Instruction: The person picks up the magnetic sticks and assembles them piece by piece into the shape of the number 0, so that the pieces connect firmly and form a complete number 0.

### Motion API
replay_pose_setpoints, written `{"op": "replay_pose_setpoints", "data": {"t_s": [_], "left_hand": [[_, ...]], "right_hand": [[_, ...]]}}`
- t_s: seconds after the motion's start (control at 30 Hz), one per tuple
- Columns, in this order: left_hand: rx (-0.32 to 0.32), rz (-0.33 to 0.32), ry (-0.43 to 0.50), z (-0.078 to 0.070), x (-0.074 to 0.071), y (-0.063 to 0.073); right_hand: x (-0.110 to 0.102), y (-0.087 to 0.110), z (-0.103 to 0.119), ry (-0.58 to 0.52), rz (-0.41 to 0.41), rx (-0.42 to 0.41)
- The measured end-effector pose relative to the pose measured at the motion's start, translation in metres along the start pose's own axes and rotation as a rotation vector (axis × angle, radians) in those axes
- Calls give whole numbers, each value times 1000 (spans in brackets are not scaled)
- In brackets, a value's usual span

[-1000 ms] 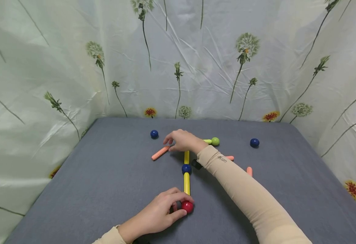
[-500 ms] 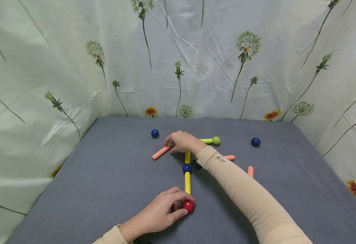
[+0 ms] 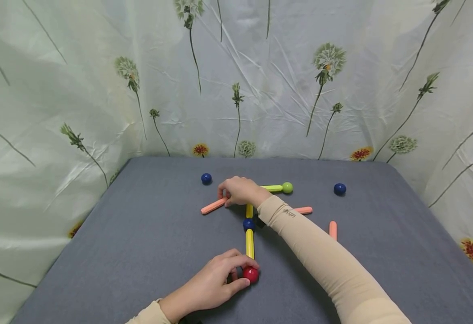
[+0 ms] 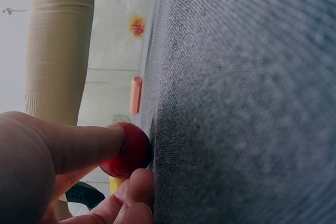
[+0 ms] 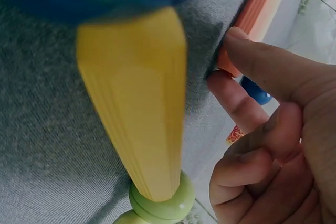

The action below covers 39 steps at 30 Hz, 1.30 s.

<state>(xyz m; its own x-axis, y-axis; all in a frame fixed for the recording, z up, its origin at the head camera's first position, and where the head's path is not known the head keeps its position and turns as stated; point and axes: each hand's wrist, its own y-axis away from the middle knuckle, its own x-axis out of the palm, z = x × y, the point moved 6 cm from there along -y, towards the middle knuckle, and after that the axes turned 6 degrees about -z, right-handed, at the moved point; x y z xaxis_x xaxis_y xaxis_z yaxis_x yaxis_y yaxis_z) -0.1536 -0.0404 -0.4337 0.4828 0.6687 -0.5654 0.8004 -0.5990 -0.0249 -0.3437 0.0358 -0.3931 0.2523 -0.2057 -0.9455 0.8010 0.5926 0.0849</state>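
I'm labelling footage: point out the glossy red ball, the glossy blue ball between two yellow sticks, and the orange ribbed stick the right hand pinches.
Glossy red ball (image 3: 251,275), head view, middle of visible side.
Glossy blue ball (image 3: 249,224), head view, middle of visible side.
Orange ribbed stick (image 3: 213,206), head view, uncovered middle.

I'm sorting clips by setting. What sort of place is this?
Perhaps an indoor tabletop area screened off for play or filming: flower-printed fabric on three sides, a grey surface, plus a toy-like red ball and an orange stick.
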Motion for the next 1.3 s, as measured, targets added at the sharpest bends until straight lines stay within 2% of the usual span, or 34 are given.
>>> {"op": "replay_pose_setpoints", "data": {"t_s": [0.3,0.47,0.6,0.87,1.3], "left_hand": [[11,-3,1,-2,1,0],[25,-12,-9,-2,1,0],[30,-18,-12,-1,1,0],[17,-12,0,0,1,-1],[-11,6,0,-1,1,-3]], "right_hand": [[-1,4,1,36,-6,-4],[-9,9,-2,29,-1,-3],[-19,17,-8,1,-29,-5],[-47,46,-28,-85,-75,18],[-68,103,-54,-156,-84,13]]}}
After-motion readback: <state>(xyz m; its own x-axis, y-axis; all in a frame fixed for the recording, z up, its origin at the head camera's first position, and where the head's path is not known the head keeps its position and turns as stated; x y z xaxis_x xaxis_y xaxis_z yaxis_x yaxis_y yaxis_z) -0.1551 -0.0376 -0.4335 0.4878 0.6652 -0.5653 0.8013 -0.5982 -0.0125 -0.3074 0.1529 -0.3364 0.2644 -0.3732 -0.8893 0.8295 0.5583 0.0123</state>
